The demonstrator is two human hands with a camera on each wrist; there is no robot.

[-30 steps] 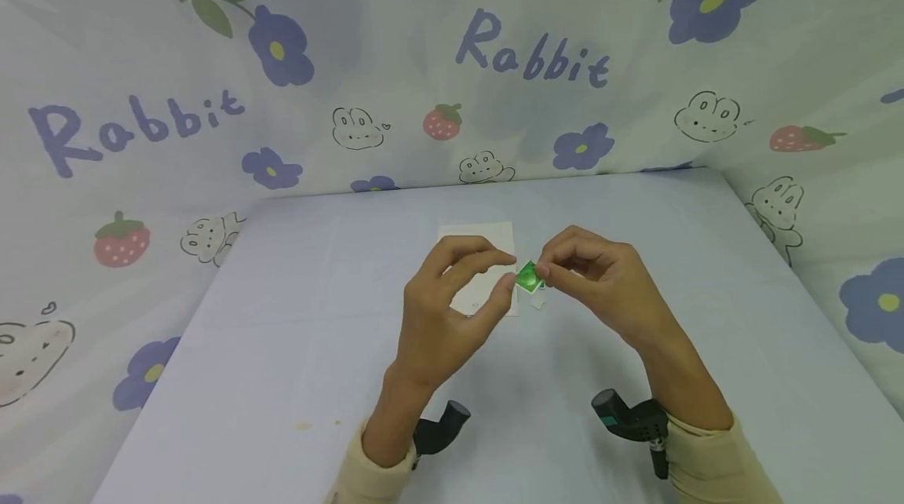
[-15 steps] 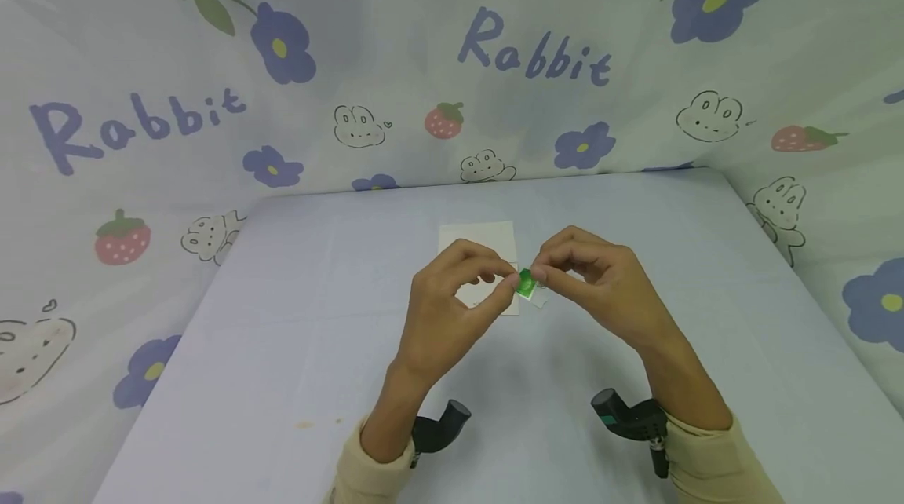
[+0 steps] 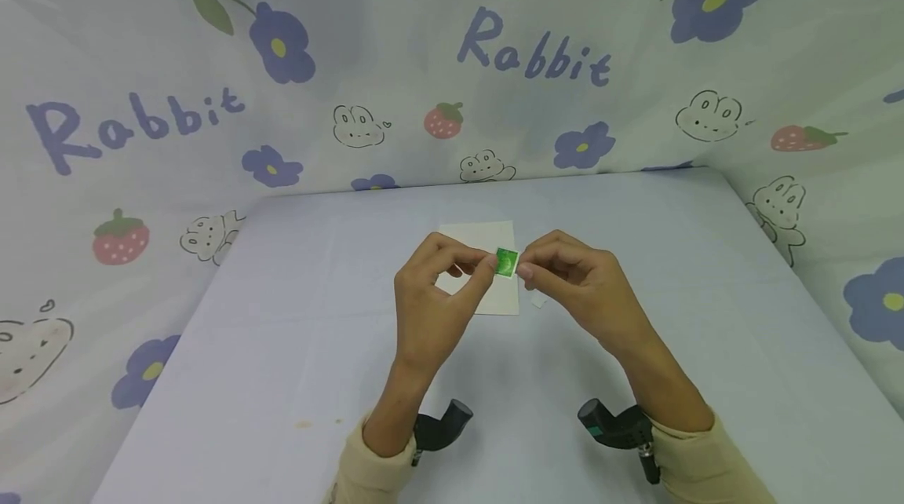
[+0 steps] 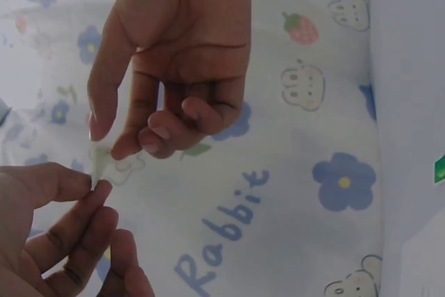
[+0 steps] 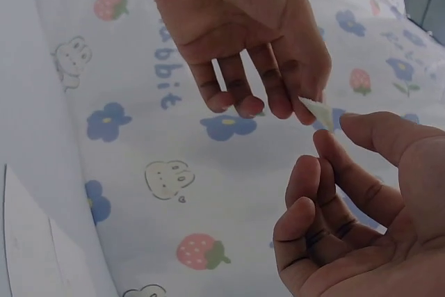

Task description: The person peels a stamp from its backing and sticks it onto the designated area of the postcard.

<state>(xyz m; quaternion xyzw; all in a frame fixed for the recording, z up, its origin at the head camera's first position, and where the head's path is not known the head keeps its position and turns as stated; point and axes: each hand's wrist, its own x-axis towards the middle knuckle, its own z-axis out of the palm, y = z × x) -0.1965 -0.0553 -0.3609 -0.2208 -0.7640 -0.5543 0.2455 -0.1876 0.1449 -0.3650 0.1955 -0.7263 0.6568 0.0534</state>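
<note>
A small green square (image 3: 506,261) with a white border, thin like a sticker, is held up between the two hands in the head view. My left hand (image 3: 436,296) pinches its left edge between thumb and forefinger. At the opposite edge my right hand (image 3: 575,280) has its thumb and forefinger close together around the border, with the other fingers curled. Both wrist views show the square's pale underside (image 5: 318,112) as a narrow wedge between the fingertips. Behind the hands a white sheet (image 3: 483,234) lies on the table, partly covered by the left hand.
A small white scrap (image 3: 539,301) lies on the table (image 3: 282,347), just right of the sheet. At the left wrist view's right edge a green patch (image 4: 439,170) shows above the table surface's white sheet. A printed cloth (image 3: 395,56) hangs behind the table.
The green square has moved left and slightly up, with both hands. My left fingers, apart from it a second ago, now pinch it. My right fingers have shifted to its edge, uncovering more of it.
</note>
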